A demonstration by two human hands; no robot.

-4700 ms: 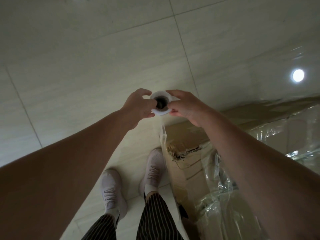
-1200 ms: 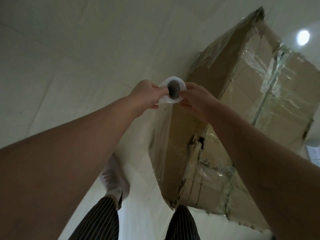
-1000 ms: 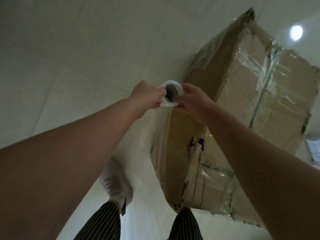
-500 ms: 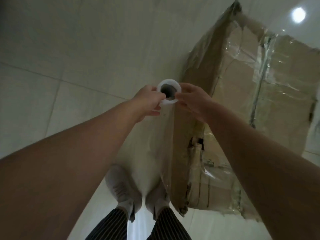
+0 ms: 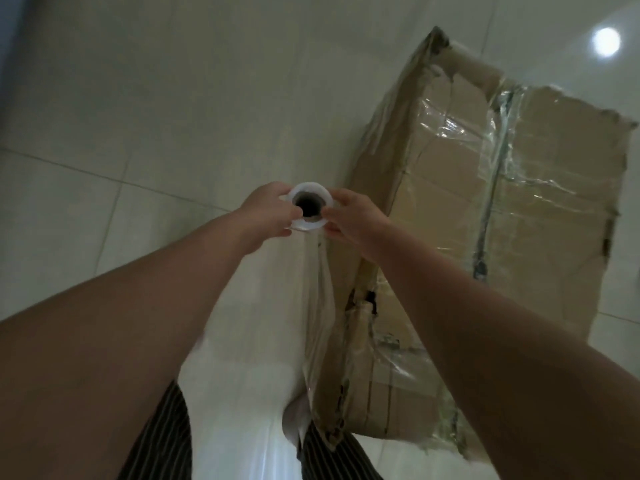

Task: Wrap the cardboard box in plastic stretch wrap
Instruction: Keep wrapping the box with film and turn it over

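The left hand [image 5: 266,211] grips the roll [image 5: 309,206] at its nine o'clock side and the right hand [image 5: 353,216] at three o'clock. The fingers of both are curled round the white rim, with the tips at the edge of the dark core hole. The roll stands upright with its open end facing up. I'd guess it is held by the rim like this so it can spin between the two hands as the wrap pays out.

From under the roll the film [image 5: 317,306] drops towards six o'clock in a loose, cloudy sheet. It is gathered against the near corner of the box [image 5: 485,220], and the pull seems to keep it taut there.

The box lies flat on the floor [image 5: 138,98], running from about one o'clock to five o'clock of the hands, just beside them. It is battered (torn open at the near corner, ragged along the far edge). Glossy bands already cross its top, so some turns look done, though bare cardboard shows between them. Striped trousers [image 5: 159,441] stand at six o'clock, close to the box, probably so the roll can be carried round it.
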